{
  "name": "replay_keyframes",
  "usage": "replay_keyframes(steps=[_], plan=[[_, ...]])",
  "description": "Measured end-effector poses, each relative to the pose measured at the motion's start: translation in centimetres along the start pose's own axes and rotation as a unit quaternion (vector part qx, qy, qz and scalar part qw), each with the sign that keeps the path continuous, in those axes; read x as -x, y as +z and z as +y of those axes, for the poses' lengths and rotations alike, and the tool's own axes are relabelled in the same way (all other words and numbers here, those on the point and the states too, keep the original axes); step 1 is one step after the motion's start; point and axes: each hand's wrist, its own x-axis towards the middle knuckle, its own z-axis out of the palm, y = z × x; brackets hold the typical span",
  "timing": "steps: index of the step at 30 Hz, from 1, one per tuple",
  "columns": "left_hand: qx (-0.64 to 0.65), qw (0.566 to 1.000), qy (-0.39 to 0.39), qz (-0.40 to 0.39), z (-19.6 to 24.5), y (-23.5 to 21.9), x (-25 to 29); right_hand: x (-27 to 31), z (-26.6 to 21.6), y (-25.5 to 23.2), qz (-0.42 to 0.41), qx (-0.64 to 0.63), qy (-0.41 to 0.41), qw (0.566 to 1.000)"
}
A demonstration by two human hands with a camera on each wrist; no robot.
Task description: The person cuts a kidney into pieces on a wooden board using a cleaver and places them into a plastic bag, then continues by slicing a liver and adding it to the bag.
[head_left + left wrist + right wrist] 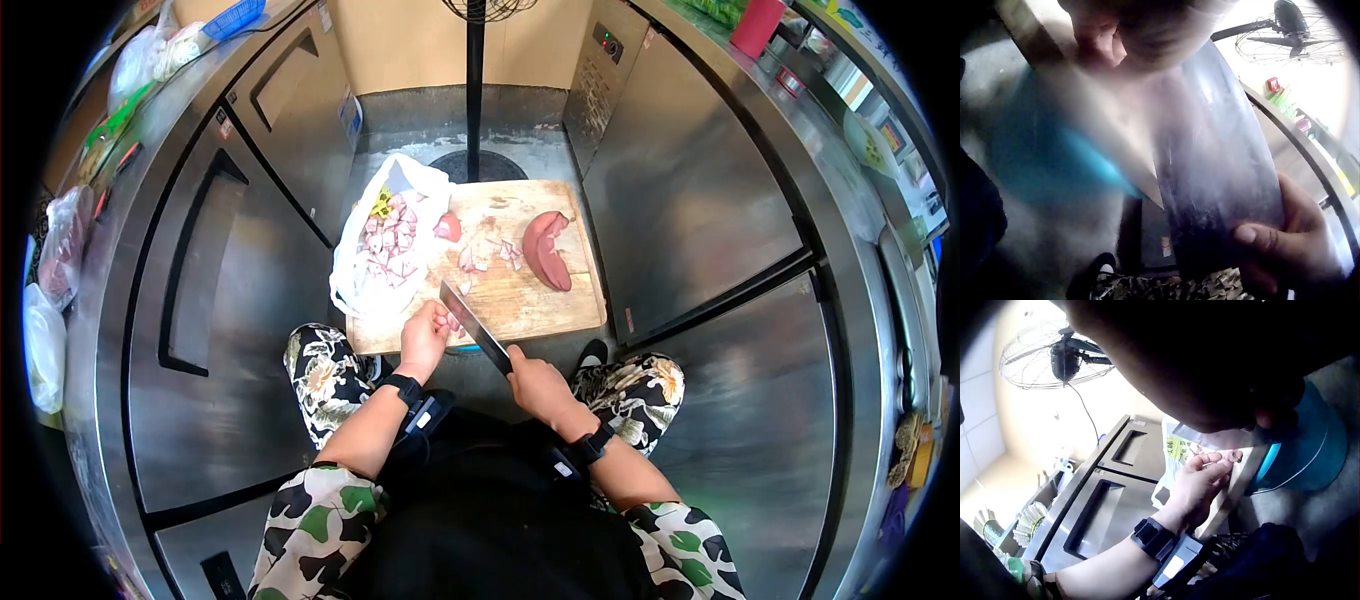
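At the near edge of the wooden cutting board [540, 315], my left hand [424, 342] holds a small piece of pink meat [1235, 455] with bent fingers. My right hand [543, 386] grips a wide-bladed kitchen knife [476, 328] by its handle. The blade slants up to the left, its tip end close beside the left fingers. In the left wrist view the broad blade [1216, 162] fills the middle, and its lower edge is blurred. A large reddish slab of meat [546, 254] lies on the board's right side. Scraps [478, 256] and a smaller chunk [448, 228] lie nearer the bag.
A white plastic bag [350, 262] full of diced meat [390, 238] lies open over the board's left side. Beneath the board is a blue bucket [1304, 450]. Steel cabinets [235, 300] flank both sides; a fan's black pole [474, 100] stands behind.
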Motion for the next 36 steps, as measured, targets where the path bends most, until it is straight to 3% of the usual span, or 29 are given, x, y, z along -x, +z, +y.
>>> replay_keyframes(steps=[2, 4, 7, 14, 18, 22, 25, 29, 33, 36], plan=[[0.024, 1.000, -0.014, -0.001, -0.9, 0.3, 0.0, 0.2, 0.0, -0.2, 0.008, 0.005, -0.005, 1.000], [0.010, 0.999, -0.047, -0.013, 1.1, 0.0, 0.4, 0.3, 0.2, -0.3, 0.022, 0.005, -0.009, 1.000], [-0.179, 0.983, 0.041, 0.022, 4.4, -0.6, 0.6, 0.3, 0.4, -0.5, 0.031, 0.002, 0.009, 0.999], [-0.124, 0.992, -0.034, 0.001, 3.2, -0.4, 0.5, 0.3, 0.3, -1.0, 0.021, -0.009, 0.027, 0.999], [-0.203, 0.968, 0.143, 0.043, 5.1, 0.4, 0.8, 0.4, 1.2, -0.7, 0.048, -0.046, 0.048, 0.997], [-0.183, 0.968, 0.150, -0.085, 4.4, 0.5, -0.8, 1.2, 1.7, -0.9, 0.067, -0.086, 0.057, 0.992], [-0.163, 0.977, 0.053, -0.128, 4.8, -0.4, -1.5, 1.3, 1.9, -0.6, 0.075, -0.098, 0.058, 0.991], [-0.202, 0.978, 0.004, -0.053, 4.6, -1.4, -0.9, 1.3, 2.1, 0.5, 0.070, -0.100, 0.048, 0.991], [-0.194, 0.974, 0.111, -0.040, 2.6, -2.6, -0.1, 1.2, 1.5, 1.2, 0.049, -0.103, 0.041, 0.993], [-0.136, 0.986, 0.017, -0.092, 1.8, -2.8, -0.1, 0.8, 1.3, 1.7, 0.033, -0.085, 0.040, 0.995]])
